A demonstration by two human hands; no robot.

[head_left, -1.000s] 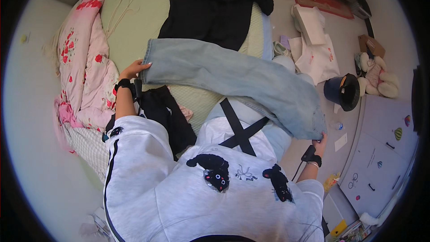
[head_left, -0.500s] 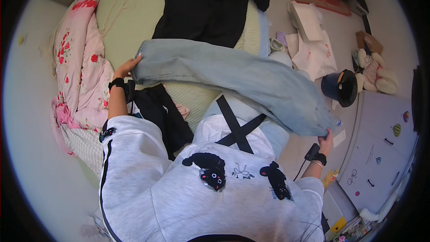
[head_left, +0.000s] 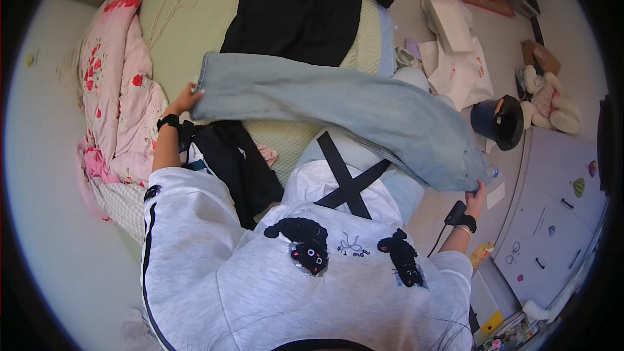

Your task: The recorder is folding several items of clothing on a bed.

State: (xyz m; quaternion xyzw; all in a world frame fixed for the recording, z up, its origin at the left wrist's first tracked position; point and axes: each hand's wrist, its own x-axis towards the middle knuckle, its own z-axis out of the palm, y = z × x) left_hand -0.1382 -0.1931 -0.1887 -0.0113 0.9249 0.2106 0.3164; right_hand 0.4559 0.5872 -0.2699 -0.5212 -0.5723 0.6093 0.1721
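A pair of light blue jeans (head_left: 325, 97) stretches sideways in front of me, one leg laid over the other. My left hand (head_left: 187, 97) is closed on the hem end at the left. At the right, my right hand (head_left: 476, 198) grips the waist end, near a back pocket. The middle of the jeans passes above my lap and the bed's edge. Beyond them a black garment (head_left: 296, 13) lies spread on the bed. Nearer my left forearm lies a heap of dark clothes (head_left: 237, 162).
The bed has a pale green cover (head_left: 188, 26). A pink floral quilt (head_left: 120, 91) is bunched at the left. On the floor at right stand a dark blue bin (head_left: 483, 119), white bags (head_left: 461, 78) and a plush toy (head_left: 549, 104). A white cabinet (head_left: 546, 201) stands at the right.
The jeans look slightly straighter, and the right end has risen a little in the picture. Both hands keep their hold, with the left shifted slightly.
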